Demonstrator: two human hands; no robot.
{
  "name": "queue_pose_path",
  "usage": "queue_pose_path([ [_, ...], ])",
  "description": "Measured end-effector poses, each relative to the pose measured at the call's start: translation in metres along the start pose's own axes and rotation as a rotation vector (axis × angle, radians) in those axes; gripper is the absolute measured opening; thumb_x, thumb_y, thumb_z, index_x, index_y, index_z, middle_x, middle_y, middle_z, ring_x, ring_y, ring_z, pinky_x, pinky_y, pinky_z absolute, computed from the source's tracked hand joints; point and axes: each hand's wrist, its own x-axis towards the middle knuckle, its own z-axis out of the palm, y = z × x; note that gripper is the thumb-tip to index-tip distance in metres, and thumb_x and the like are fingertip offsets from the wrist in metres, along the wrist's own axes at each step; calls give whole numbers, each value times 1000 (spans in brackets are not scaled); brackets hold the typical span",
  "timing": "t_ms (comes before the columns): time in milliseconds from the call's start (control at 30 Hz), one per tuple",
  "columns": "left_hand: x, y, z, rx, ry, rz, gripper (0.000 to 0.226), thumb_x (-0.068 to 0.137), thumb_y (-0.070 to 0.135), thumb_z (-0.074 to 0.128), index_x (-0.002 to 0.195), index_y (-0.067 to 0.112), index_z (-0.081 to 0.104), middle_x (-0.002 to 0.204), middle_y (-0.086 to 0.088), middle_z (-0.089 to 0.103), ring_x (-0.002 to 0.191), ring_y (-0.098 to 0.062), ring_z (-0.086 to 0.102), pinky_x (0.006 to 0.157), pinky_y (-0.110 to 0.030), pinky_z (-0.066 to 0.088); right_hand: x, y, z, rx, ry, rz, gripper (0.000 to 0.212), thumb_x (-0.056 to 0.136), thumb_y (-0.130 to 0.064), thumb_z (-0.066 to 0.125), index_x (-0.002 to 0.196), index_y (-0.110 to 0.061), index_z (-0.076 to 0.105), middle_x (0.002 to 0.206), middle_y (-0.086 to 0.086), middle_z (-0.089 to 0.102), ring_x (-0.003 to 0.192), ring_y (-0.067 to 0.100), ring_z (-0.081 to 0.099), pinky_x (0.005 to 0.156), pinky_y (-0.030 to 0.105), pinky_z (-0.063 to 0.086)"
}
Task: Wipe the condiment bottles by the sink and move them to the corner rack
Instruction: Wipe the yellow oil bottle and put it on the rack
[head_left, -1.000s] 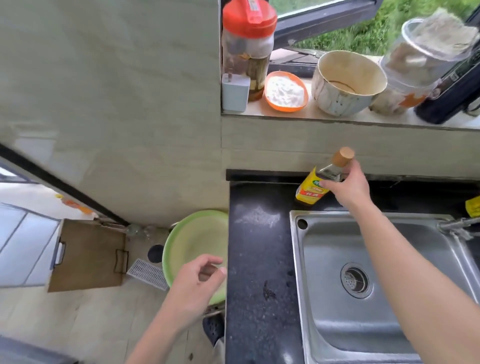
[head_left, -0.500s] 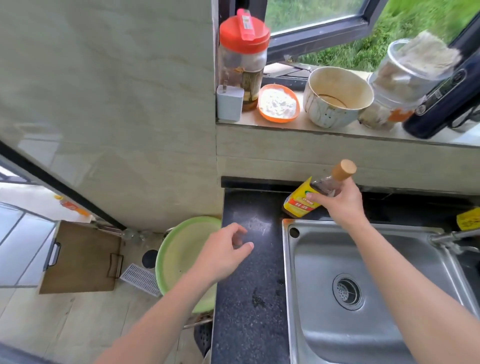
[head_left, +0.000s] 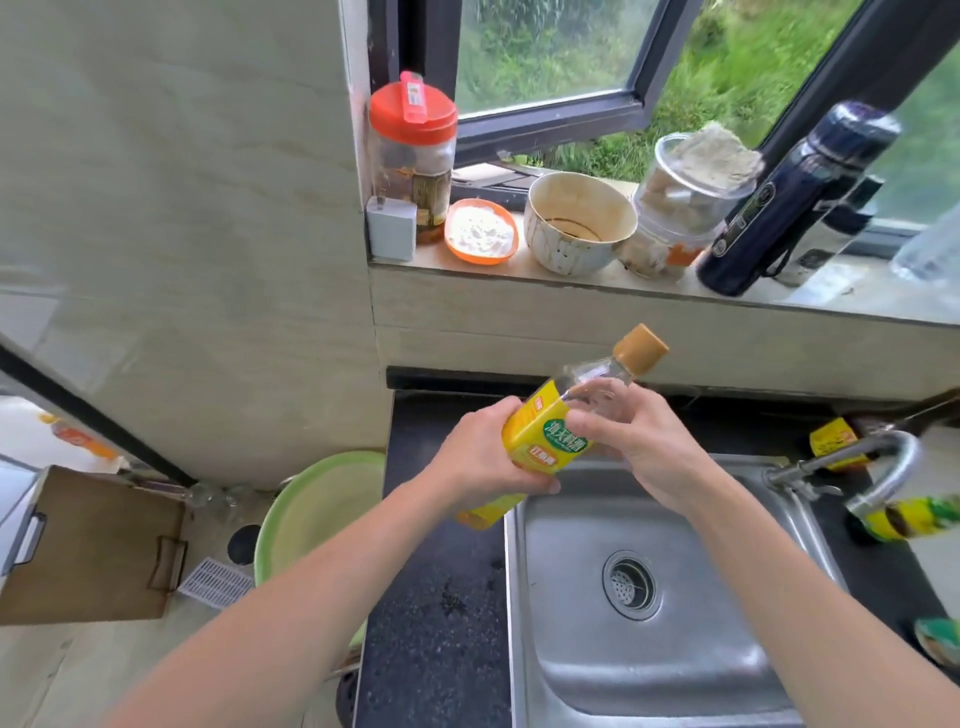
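Head view: clear glass bottle (head_left: 545, 441), yellow label, tan cap, held tilted above back-left corner of steel sink (head_left: 701, 649), clear of black speckled desk (head_left: 436, 597). Labelled body clasped by left hand (head_left: 475, 460), clear shoulder gripped by right hand (head_left: 649, 452); likely steadied for wiping. No cloth seen.

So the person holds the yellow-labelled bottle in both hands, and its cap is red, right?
Not quite. The left hand and right hand both hold the yellow-labelled bottle, but its cap is tan, not red, as the head view shows. The red lid is on the jar on the windowsill.
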Motion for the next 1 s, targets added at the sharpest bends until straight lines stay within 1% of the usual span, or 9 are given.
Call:
queue_pose_path([
  [133,-17,-11,18,69,17,-50,52,46,49,82,84,28,51,81,8,67,78,-19,64,75,-44,55,-3,-7,-14,-244,298,-234,41,81,-45,64,115,-22,58,91,3,69,76,15,69,59,30,55],
  [233,-30,-17,32,64,2,-51,47,51,46,83,79,32,48,81,9,64,77,-17,62,75,-41,54,1,-8,-19,-789,337,-464,42,91,-50,47,78,-14,62,65,1,63,60,24,60,58,35,49],
  [400,-48,-26,55,168,198,-130,47,60,48,80,87,31,45,81,8,65,75,-18,62,65,-30,48,11,-14,8,-1240,255,-272,48,99,-33,40,54,-14,35,64,10,49,66,34,44,60,34,34],
  [500,-58,-30,66,300,359,-203,44,65,50,73,91,27,46,78,8,63,70,-20,59,59,-29,38,17,-19,24,-1309,216,-6,35,97,-23,38,64,-11,39,82,11,48,77,32,46,68,34,35],
  [600,-63,-41,66,269,341,-233,44,62,49,73,88,28,45,75,11,59,72,-20,60,60,-31,40,21,-25,34,-1328,107,105,20,95,-25,40,82,-11,46,91,14,49,89,34,50,72,34,36],
  [700,-60,-51,44,-122,134,-217,44,53,35,85,86,25,56,79,5,70,76,-17,67,72,-42,56,16,-24,34,-1218,23,-253,45,97,-44,37,68,-12,50,69,7,55,71,32,50,64,35,41],
  [800,-58,-50,19,-283,-118,-153,51,54,16,90,97,23,65,90,0,75,77,-13,69,80,-43,58,9,-21,27,-1161,-24,-596,53,96,-43,33,59,-8,49,54,4,52,53,30,47,54,38,45],
  [900,-55,-45,11,-219,-116,-126,51,53,21,91,95,22,63,90,-2,74,80,-18,69,78,-44,59,9,-26,31,-1212,83,-531,55,98,-40,32,57,-6,47,52,6,50,56,36,51,54,39,45],
  [1000,-53,-40,13,93,144,-147,48,54,41,83,88,25,53,85,3,70,81,-24,65,69,-39,54,10,-33,47,-1370,257,-277,46,101,-32,35,71,-6,59,72,12,54,78,39,57,67,38,41],
])
